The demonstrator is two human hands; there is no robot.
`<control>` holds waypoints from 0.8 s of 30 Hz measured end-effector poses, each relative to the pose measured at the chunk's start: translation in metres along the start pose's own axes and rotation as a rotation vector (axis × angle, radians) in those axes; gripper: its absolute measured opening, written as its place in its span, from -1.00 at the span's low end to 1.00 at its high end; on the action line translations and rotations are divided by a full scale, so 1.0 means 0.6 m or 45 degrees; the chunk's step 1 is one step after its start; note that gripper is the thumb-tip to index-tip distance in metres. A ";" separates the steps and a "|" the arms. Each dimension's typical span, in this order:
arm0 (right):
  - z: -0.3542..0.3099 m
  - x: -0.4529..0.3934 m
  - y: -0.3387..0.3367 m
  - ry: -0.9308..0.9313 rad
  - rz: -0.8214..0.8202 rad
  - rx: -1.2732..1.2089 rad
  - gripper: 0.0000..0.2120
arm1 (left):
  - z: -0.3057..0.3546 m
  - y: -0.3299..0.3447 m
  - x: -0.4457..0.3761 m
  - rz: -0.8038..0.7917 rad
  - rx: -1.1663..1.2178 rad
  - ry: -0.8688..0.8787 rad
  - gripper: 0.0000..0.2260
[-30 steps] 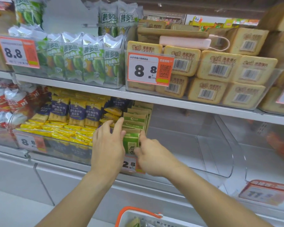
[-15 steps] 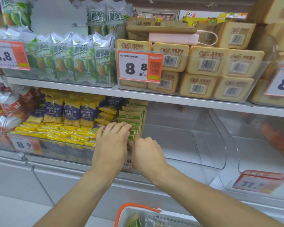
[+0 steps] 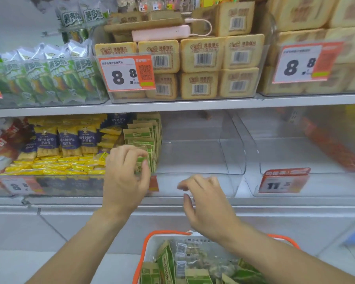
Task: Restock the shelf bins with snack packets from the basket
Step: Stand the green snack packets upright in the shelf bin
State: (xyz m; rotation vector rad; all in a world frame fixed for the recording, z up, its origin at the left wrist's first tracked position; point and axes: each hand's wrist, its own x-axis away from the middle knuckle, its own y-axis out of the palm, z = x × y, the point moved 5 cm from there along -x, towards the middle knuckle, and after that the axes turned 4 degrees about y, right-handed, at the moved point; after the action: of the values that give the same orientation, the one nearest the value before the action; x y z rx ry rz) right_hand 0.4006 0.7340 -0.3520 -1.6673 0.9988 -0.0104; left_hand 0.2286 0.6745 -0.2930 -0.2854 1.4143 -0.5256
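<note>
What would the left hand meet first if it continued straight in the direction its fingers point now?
Probably the front green packet in the row standing in the bin: the left hand points up into the shelf, fingers already at it. Whether they touch is unclear.

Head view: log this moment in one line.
left hand: pinches green-and-tan paper packet in clear plastic bin | right hand: empty, above basket

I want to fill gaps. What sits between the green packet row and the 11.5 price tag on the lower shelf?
Head view: only a clear bin, holding nothing visible, between the green packet row and the 11.5 price tag.
</note>
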 end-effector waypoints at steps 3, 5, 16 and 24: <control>0.071 0.060 0.038 0.260 -0.371 -0.123 -0.74 | 0.051 0.051 0.042 -0.252 0.260 -0.220 -0.90; 0.120 0.107 0.059 0.440 -0.552 -0.136 -0.72 | 0.072 0.098 0.114 -0.523 0.335 -0.496 -0.87; 0.247 0.333 0.130 0.799 -1.340 0.045 -0.34 | 0.162 0.146 0.452 -1.621 0.112 -0.912 -0.60; 0.259 0.361 0.162 0.812 -1.277 0.205 -0.37 | 0.194 0.166 0.463 -1.600 0.290 -1.139 -0.48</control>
State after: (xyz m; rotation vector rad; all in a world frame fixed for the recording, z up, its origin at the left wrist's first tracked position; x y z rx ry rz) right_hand 0.5565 0.7256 -0.5887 -1.8839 0.4702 -1.3083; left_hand 0.3793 0.6047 -0.5635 -1.0828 0.1524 -1.3422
